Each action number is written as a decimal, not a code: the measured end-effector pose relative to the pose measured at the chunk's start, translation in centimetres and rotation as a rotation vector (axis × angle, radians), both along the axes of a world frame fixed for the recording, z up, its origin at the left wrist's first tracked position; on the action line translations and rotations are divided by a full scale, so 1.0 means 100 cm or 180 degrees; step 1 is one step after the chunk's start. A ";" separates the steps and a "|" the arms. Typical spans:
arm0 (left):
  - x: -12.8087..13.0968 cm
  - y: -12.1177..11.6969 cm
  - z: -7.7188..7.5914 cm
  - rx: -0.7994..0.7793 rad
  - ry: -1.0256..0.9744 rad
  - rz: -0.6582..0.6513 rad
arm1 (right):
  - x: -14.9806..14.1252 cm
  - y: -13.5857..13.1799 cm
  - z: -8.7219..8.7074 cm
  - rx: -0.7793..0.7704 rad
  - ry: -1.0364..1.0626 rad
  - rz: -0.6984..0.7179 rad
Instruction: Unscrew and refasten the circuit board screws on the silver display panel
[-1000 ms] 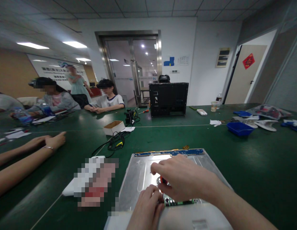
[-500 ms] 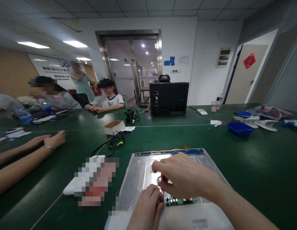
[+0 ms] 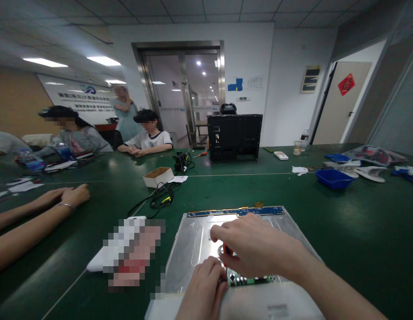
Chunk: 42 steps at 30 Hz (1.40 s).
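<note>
A flat metal display panel (image 3: 189, 240) lies in front of me, with a blue circuit strip (image 3: 260, 211) along its far edge. A green circuit board (image 3: 249, 280) shows near its close edge, partly behind my hands. My right hand (image 3: 253, 244) is closed round the red-and-black handle of a screwdriver (image 3: 227, 250), which points down at the board. Beside the screwdriver's lower end is my left hand (image 3: 206, 282), its fingers curled in at the board's left end. What those fingers hold, if anything, is hidden.
Left of the panel are a white object (image 3: 100, 262), black cables (image 3: 163, 195) and a small open box (image 3: 158, 177). Another person's hands (image 3: 73, 195) rest on the green table. A black monitor casing (image 3: 235, 138) stands ahead; a blue tray (image 3: 333, 178) sits right.
Both my hands stay almost in the same place on the panel and the screwdriver. In the background, the standing person has shifted to the right.
</note>
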State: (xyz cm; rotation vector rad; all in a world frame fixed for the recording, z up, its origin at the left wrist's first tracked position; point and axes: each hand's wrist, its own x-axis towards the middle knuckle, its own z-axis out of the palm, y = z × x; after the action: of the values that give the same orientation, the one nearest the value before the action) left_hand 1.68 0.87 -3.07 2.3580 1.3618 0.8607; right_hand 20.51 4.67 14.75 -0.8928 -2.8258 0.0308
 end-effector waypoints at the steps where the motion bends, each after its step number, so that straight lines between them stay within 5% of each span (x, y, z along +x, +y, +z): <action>1: 0.000 0.000 0.000 -0.0016 0.0010 0.0002 | 0.000 0.000 0.000 -0.0005 0.0000 -0.0010; 13: 0.004 0.001 -0.006 -0.0068 -0.0034 0.0061 | -0.002 0.000 0.000 -0.0103 -0.0011 -0.0098; 42: 0.004 -0.005 0.012 -0.0284 -0.0230 -0.0075 | 0.004 -0.001 0.008 -0.0204 -0.0105 -0.0022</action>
State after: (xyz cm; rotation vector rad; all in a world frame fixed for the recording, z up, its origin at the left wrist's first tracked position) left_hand 2.10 0.41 -1.86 2.2494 1.3135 0.8516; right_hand 20.93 4.54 15.51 -0.9248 -2.8670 0.1071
